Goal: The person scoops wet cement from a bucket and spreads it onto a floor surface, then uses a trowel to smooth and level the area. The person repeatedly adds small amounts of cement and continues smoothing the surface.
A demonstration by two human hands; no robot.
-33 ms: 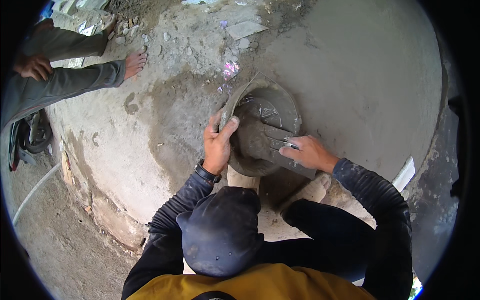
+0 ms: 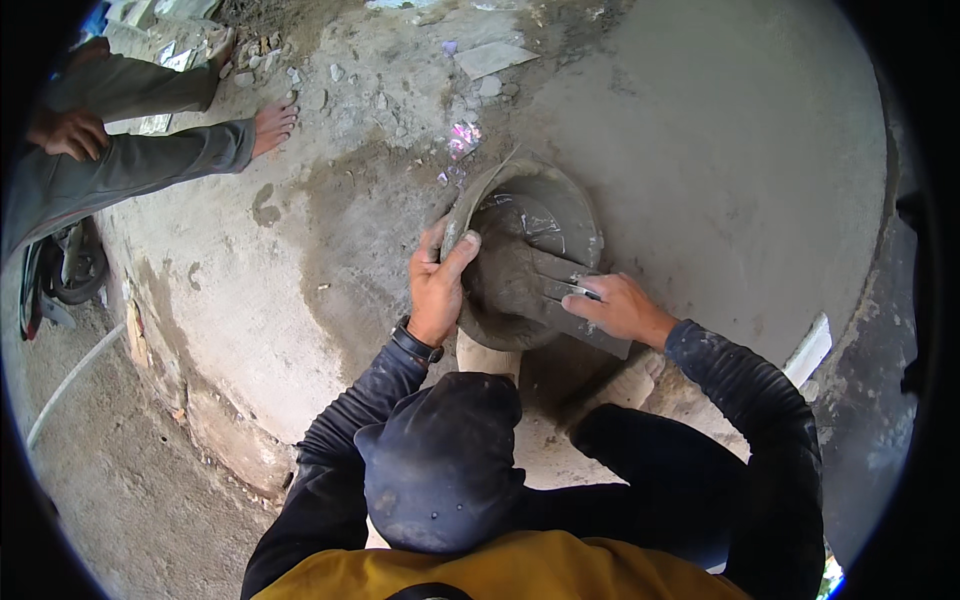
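Observation:
A mortar-smeared bucket [image 2: 568,198] leans tilted in front of me, its mouth facing up. My left hand [image 2: 436,295] grips its left rim, thumb over the edge and fingers around the outside. Wet grey mortar [image 2: 500,272] lies inside. My right hand [image 2: 625,308] is closed round the handle of a flat plastering trowel [image 2: 562,270]. The trowel's grey blade reaches into the bucket and crosses its lower right rim. Mortar coats part of the blade, and its far end is hard to tell from the mix.
Smooth wet mortar [image 2: 720,150] covers the floor on the right. A barefoot person's leg [image 2: 190,155] extends from the left. Rubble and a flat tile piece [image 2: 495,60] lie beyond the bucket. A white strip [image 2: 808,350] lies at right; a pale hose [image 2: 75,375] at left.

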